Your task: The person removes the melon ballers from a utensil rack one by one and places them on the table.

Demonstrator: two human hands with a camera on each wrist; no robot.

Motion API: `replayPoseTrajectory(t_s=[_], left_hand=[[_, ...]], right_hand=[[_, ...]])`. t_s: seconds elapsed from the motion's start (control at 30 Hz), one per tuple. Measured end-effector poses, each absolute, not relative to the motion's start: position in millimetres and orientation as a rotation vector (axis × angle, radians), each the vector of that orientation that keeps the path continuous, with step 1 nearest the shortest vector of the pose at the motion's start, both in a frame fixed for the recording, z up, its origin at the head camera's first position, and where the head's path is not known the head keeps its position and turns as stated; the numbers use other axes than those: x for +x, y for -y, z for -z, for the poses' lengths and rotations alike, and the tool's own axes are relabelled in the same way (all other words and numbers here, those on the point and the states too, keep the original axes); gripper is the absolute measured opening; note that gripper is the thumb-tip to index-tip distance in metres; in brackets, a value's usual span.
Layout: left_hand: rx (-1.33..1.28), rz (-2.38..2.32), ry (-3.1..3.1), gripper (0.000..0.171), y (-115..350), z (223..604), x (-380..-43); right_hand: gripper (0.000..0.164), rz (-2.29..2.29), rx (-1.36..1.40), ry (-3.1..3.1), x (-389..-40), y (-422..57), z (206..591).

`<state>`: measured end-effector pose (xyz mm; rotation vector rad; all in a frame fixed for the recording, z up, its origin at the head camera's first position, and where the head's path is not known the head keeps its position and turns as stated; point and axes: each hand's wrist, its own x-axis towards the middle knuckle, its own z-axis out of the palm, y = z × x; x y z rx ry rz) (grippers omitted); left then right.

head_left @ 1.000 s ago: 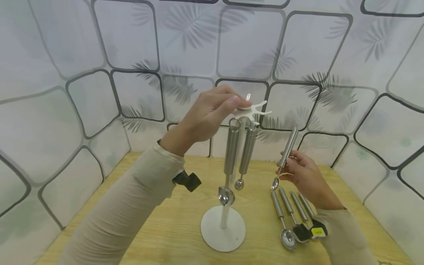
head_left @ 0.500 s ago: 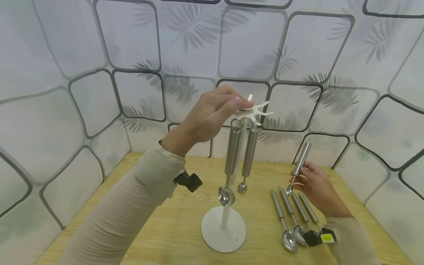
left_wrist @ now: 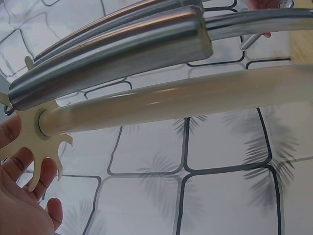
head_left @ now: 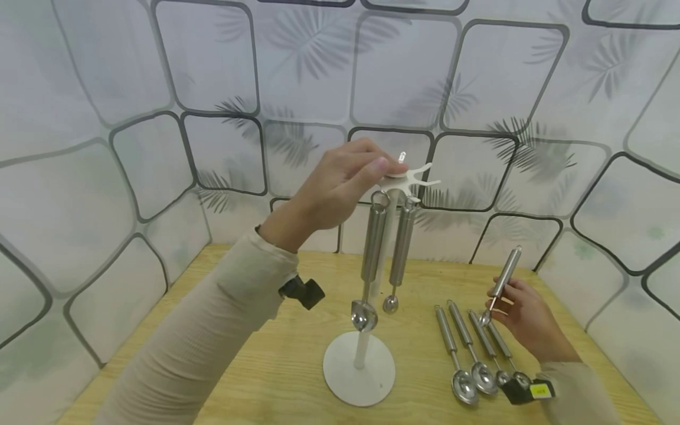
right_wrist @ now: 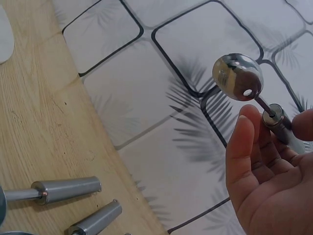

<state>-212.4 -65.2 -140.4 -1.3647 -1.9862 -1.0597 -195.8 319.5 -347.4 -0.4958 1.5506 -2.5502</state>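
Observation:
A white stand [head_left: 359, 353] with a hooked top [left_wrist: 40, 147] stands upright on the table. Two metal scoops hang by rings from its hooks: a larger scoop [head_left: 373, 245] in front and a smaller scoop [head_left: 402, 248] behind. My left hand [head_left: 345, 180] grips the stand's top, fingers bent over the hooked disc in the left wrist view. In my right hand [head_left: 526, 316], fingers and thumb hold a small metal melon baller [right_wrist: 238, 77] above the table, handle up and bowl low in the head view. A hole shows in its bowl. Part of its handle is hidden by fingers.
Several metal scoops lie side by side on the wooden table [head_left: 276, 366] below my right hand, one being a large scoop [head_left: 464, 386] with its handle pointing away. Patterned cloth walls [head_left: 297, 159] rise behind and at both sides of the table.
My right hand has moved rightward and lower with the melon baller, away from the stand. My left hand has stayed on the stand's top. The smaller hanging scoop has shifted slightly.

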Motion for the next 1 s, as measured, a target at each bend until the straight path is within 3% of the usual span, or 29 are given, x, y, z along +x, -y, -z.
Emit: replayPoseTrajectory(t_s=[0.27,0.53,0.8,1.0], left_hand=[[-1.359,1.067,1.995,0.036,64.7,140.1,-212.1],[-1.367,1.062,1.987,0.036,64.6,141.4,-213.4],[-1.371,1.053,1.972,0.037,65.9,141.8,-213.4],[-1.37,1.05,1.978,0.037,65.3,141.0,-213.0]], right_hand=[[0.03,2.55,-0.455,-1.523,-196.4,-339.0,361.6],[0.035,2.5,-0.21,-1.637,-194.9,-358.8,374.4],[0.021,2.277,0.036,-1.974,-196.5,-372.7,384.3],[0.033,2.248,0.025,-1.893,-195.5,-385.7,393.1]])
